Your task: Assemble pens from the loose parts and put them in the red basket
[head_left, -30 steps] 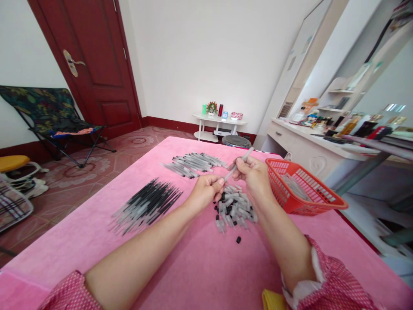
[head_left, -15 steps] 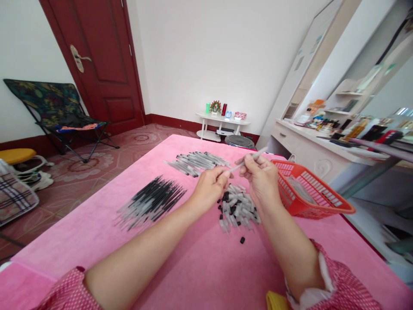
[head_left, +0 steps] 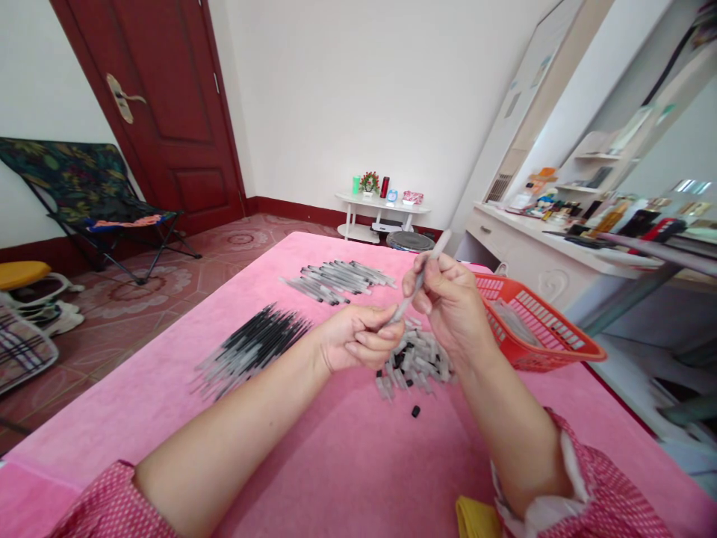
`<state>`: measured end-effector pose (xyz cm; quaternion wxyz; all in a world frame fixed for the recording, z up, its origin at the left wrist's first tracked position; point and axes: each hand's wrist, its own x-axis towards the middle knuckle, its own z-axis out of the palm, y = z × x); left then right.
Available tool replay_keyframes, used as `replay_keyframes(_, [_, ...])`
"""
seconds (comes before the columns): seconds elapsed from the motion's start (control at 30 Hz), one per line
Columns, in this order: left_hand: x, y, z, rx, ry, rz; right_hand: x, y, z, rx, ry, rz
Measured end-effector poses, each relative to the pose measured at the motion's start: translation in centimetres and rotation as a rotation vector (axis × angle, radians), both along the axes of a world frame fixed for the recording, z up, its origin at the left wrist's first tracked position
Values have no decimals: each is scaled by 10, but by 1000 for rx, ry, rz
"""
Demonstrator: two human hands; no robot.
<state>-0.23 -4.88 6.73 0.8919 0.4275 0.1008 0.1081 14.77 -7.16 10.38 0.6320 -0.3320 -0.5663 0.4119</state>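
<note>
Between my hands a translucent pen [head_left: 415, 293] slants up to the right, above the pink cloth. My left hand [head_left: 361, 336] grips its lower end, and my right hand [head_left: 448, 295] pinches it higher up, with the tip poking out past the fingers. Below my hands lies a heap of clear pen caps mixed with small black plugs [head_left: 417, 362]. One black plug [head_left: 415, 412] sits apart in front of the heap. Left of my left forearm are dark ink refills [head_left: 258, 344] in a pile. Farther back, assembled-looking pens [head_left: 339, 279] lie in a row.
A red plastic basket [head_left: 560, 359] holding clear tubes stands to the right on the pink-covered table [head_left: 325, 463]. Something yellow [head_left: 476, 517] lies at the near edge. A cluttered dresser [head_left: 565, 243] is on the right, a folding chair [head_left: 101, 187] on the left.
The pen has tilted more steeply between my hands. My left hand has turned and dropped slightly, its fingers now curled round the lower end. The view has shifted a little.
</note>
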Motion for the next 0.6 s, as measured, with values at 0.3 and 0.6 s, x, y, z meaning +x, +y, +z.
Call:
replay_keyframes(0.3, [16,-4,-9,874,205,898,-9,9,-17,37,105,-226])
replay_keyframes(0.6, [21,-19,-14,632,163,763,-19,10,-20,-144,272,-113])
